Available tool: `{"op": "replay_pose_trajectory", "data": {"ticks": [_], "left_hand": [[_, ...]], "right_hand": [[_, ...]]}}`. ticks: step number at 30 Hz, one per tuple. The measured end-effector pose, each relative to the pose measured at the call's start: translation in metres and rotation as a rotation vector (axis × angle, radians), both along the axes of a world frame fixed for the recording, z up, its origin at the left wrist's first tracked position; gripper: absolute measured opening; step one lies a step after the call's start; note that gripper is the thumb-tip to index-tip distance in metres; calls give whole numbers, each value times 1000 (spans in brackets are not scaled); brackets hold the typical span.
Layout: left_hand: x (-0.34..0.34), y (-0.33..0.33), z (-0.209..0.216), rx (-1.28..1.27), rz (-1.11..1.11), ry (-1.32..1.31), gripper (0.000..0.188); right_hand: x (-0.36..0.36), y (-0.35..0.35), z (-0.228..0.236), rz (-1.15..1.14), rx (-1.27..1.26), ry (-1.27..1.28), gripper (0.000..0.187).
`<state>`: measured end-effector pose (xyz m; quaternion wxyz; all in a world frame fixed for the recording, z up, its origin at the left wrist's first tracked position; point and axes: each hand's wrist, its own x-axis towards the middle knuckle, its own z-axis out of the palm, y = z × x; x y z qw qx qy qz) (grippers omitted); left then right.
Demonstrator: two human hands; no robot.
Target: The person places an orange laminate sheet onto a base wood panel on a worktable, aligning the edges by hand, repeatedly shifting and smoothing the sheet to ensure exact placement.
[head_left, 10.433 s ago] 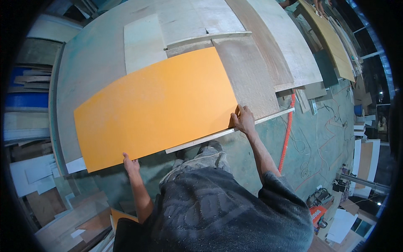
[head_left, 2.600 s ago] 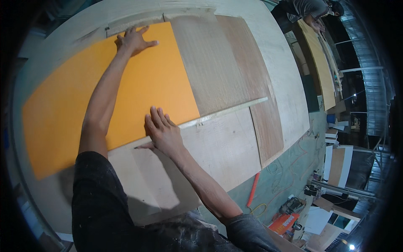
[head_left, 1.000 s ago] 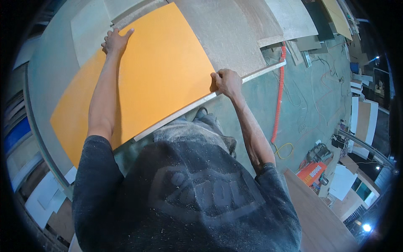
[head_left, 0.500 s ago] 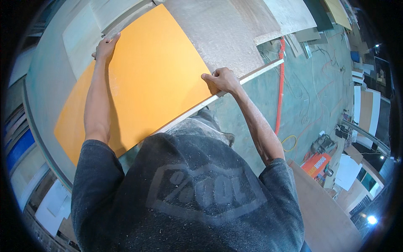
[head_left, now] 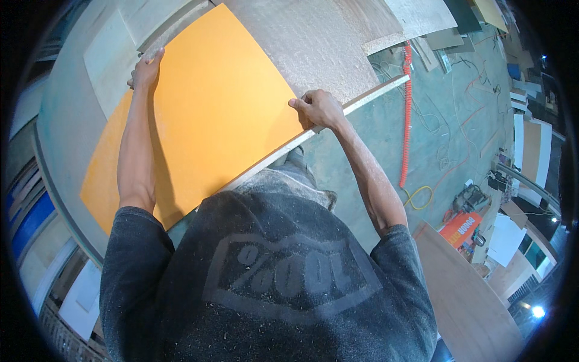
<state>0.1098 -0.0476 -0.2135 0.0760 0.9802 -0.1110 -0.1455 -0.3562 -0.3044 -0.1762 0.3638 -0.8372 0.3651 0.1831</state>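
A large flat orange board point(head_left: 220, 114) lies at a slant in front of me, across a sawdust-covered work surface. At its far left edge is my left hand point(head_left: 145, 72), fingers curled round the rim. My right hand point(head_left: 321, 110) grips the right edge near the closest corner, thumb on top and the other fingers partly hidden. Beneath that corner runs a long pale wooden edge point(head_left: 377, 95), which sticks out to the right past the board. My left forearm crosses over the orange surface and casts a shadow on it.
Sawdust coats the grey-brown sheet point(head_left: 325, 51) beyond the board. A coiled red hose point(head_left: 406, 120) hangs to the right, above a green floor point(head_left: 449, 133) strewn with cables. A brown wooden panel point(head_left: 458, 295) stands at lower right, near a red-orange box point(head_left: 460, 229).
The orange board and both hands have shifted slightly left and away from me. My grip on it looks the same. The view has moved a little too.
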Motion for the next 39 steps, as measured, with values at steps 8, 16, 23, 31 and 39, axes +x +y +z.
{"op": "replay_pose_trajectory", "data": {"ticks": [8,16,23,31,39], "left_hand": [[49,28,-20,-55,-18,91,105],[34,0,-24,18,-22,55,105],[10,-14,-13,-5,-5,-40,102],[32,9,-32,-357,-50,23,82],[-36,35,30,-324,-75,-386,83]], "right_hand": [[4,-7,3,-9,166,-133,60],[3,-12,-13,-51,106,-155,58],[3,-13,-11,-53,81,-104,57],[-3,-17,4,24,191,-209,60],[3,0,-1,18,335,-285,57]]}}
